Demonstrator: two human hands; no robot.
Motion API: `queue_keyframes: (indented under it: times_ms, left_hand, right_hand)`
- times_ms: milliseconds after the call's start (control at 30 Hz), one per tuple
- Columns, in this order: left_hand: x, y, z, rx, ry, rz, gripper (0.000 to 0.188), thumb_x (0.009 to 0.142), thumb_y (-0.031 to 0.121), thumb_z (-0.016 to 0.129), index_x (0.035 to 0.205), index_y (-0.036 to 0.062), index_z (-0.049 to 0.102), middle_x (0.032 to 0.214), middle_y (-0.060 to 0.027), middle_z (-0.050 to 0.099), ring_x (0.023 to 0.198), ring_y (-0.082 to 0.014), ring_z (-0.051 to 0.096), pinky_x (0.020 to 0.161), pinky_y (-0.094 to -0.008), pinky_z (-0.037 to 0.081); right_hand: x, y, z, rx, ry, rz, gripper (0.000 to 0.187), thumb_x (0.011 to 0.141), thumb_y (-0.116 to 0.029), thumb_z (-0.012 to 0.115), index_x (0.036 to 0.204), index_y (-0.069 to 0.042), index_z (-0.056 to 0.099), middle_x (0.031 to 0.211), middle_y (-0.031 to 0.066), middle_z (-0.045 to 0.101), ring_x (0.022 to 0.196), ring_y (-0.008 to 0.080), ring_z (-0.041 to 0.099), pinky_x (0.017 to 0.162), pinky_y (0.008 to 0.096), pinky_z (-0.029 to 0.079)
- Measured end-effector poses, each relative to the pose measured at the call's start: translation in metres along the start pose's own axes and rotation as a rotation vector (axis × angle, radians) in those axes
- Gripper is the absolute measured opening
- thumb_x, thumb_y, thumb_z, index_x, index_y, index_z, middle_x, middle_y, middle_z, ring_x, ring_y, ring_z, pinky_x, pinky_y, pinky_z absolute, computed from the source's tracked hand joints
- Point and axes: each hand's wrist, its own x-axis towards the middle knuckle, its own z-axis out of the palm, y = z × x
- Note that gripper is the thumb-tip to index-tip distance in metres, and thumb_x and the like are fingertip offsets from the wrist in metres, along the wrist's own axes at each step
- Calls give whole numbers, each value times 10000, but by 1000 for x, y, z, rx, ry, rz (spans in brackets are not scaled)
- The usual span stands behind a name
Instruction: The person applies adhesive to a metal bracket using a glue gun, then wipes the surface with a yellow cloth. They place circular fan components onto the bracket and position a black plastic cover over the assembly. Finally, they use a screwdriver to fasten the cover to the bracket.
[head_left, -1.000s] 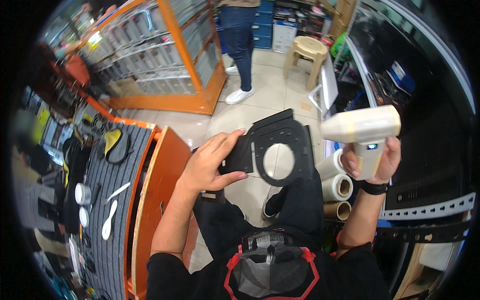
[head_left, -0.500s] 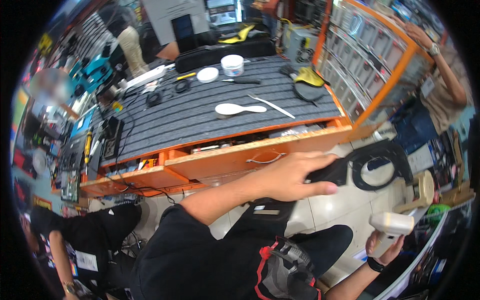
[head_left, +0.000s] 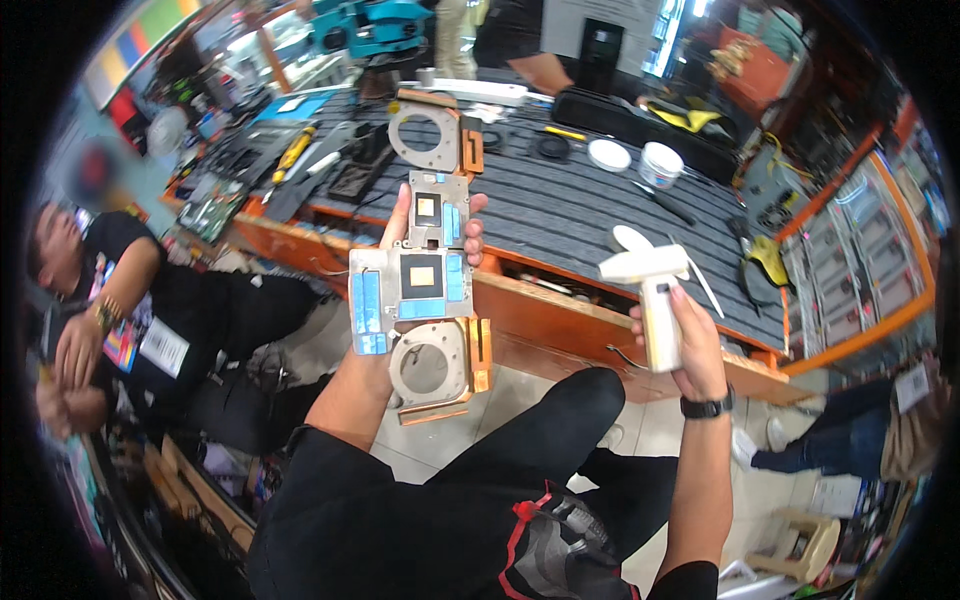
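A laptop heatsink [head_left: 390,262] of grey metal with copper ends, two ring-shaped fan openings and several blue thermal pads lies across my left hand [head_left: 475,230]. Thumb and fingers grip its edges from beneath; the palm is hidden behind it. My right hand [head_left: 700,345] is wrapped round the handle of a white gun-shaped blower [head_left: 645,264], held to the right of the heatsink. The blower's narrower end points left toward the heatsink, with a gap between them. Behind it, partly covered, a white spoon-shaped piece [head_left: 632,238] rests on the grey striped bench mat [head_left: 560,210].
On the bench stand a white tub [head_left: 660,165], a white lid [head_left: 609,154], a black-handled knife [head_left: 672,207] and a yellow-black tool [head_left: 765,265]. A drawer [head_left: 560,320] is partly pulled out. A co-worker [head_left: 110,250] sits at left; a glass cabinet [head_left: 850,250] stands right.
My left hand, empty and stretched out before, now holds the heatsink. My right hand has brought the blower up from the lower right to the bench front. The view has turned left.
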Motion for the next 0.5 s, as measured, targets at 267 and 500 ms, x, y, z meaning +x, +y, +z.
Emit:
queue_keyframes:
  times_ms: [267, 500]
  left_hand:
    - [-52, -9, -2, 7, 216, 353, 852, 1024, 690, 448, 1409, -69, 496, 988, -142, 651, 882, -247, 655, 819, -367, 586]
    - [-54, -19, -16, -41, 210, 425, 905, 1019, 698, 446, 1489, -74, 416, 1061, -177, 642, 916, -287, 635, 835, -392, 552]
  right_hand:
    - [154, 45, 65, -301, -128, -67, 720, 833, -269, 903, 1278, 25, 419, 933, 165, 713, 721, 177, 699, 584, 319, 577]
    - [253, 60, 94, -684, -127, -362, 752, 695, -272, 959, 1234, -7, 506, 965, 168, 718, 815, 212, 713, 740, 330, 570]
